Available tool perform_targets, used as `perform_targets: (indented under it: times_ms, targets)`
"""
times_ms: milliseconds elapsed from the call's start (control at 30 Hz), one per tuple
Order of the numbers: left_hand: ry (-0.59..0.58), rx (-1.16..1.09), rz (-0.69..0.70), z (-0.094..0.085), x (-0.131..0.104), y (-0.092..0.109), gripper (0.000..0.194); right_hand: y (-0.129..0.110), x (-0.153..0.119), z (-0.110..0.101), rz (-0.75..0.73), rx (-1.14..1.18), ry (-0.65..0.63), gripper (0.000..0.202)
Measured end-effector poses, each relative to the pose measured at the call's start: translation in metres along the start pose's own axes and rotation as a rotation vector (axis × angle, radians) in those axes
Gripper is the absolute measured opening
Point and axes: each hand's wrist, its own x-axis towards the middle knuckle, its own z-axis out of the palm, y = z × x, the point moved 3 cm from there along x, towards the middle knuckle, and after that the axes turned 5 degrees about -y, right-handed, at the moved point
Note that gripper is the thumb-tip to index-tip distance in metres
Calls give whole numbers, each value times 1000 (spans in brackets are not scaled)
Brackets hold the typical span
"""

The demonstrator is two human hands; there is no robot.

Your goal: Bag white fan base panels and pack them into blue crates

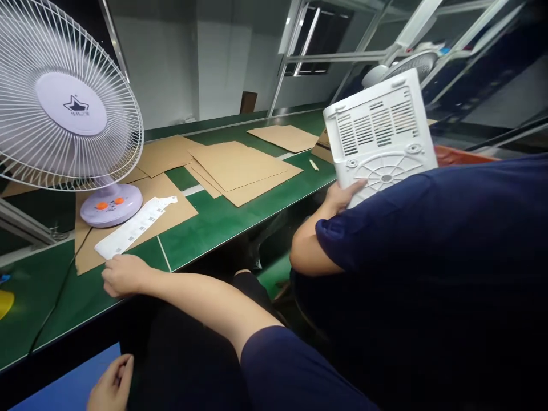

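Fan [71, 104] at 10 o'clock, on cardboard. Blue sheet [71, 381], 8 o'clock. Left hand [110, 383] beside it, fingers bent, can't tell if closed. Right hand [124, 275] at near end of label strip [135, 227], 9 o'clock; fingers curled, grip unclear. Green table [226, 221], cardboard [240, 165] at 11. Grey wall [226, 57], 12. Co-worker's hand [342, 196] holds white panel [381, 137], 2 o'clock.

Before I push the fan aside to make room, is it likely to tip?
The fan looks top-heavy: its wide cage stands over a much smaller base, so a high push could tip it. Pushed low, it may drag the cardboard beneath, and the cord could tug.
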Motion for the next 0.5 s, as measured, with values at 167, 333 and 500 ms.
perform_targets:
  times_ms: [167,333,500]
  targets:
    - [-90,71,68,26,6,-27,49,-1,-5,-6,82,7,6,19]
    - [-143,150,64,37,9,-43,49,-1,-5,-1,116,-20,14,18]
    - [-146,170,83,43,8,-30,50,0,-5,7,134,-47,10,15]
